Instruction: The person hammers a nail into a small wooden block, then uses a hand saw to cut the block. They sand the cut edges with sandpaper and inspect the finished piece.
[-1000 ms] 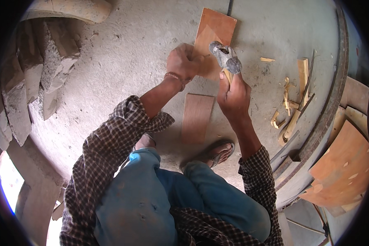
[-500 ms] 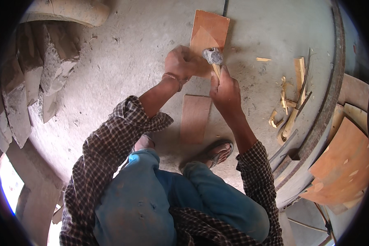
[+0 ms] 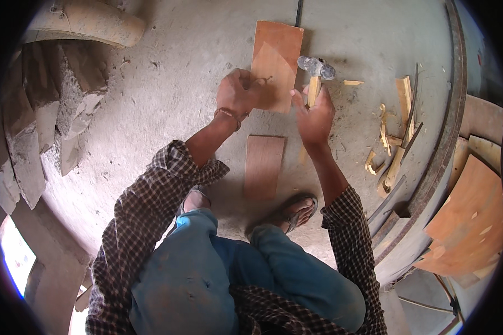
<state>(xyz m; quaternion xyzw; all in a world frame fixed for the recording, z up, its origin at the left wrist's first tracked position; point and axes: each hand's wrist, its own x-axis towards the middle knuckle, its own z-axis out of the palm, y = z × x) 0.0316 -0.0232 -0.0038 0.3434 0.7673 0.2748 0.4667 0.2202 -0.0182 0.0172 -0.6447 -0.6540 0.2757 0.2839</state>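
My right hand (image 3: 315, 120) is wrapped round the wooden handle of a hammer (image 3: 317, 68). Its metal head is raised just off the right edge of a reddish-brown plywood board (image 3: 274, 47) on the floor. A lighter, pointed patch shows on the board's face. At the board's lower left, my left hand (image 3: 235, 92) has its fingers drawn together in a pinch. Close to those fingertips is a thin, dark, curved mark, too small to tell if it is a nail or a shadow. A second, smaller plywood piece (image 3: 264, 167) lies nearer my feet.
Wood offcuts and shavings (image 3: 397, 142) are scattered at the right, beside a curved metal strip (image 3: 455, 106). Beyond it leans a large plywood sheet (image 3: 469, 218). Rough, pointed slabs (image 3: 22, 145) stand at the left, below a thick rounded pipe-like form (image 3: 95, 22).
The hammer has come off the board, moving right with my right hand, and its head has turned. My left hand stays pinched at the board's lower left. The view has shifted slightly.
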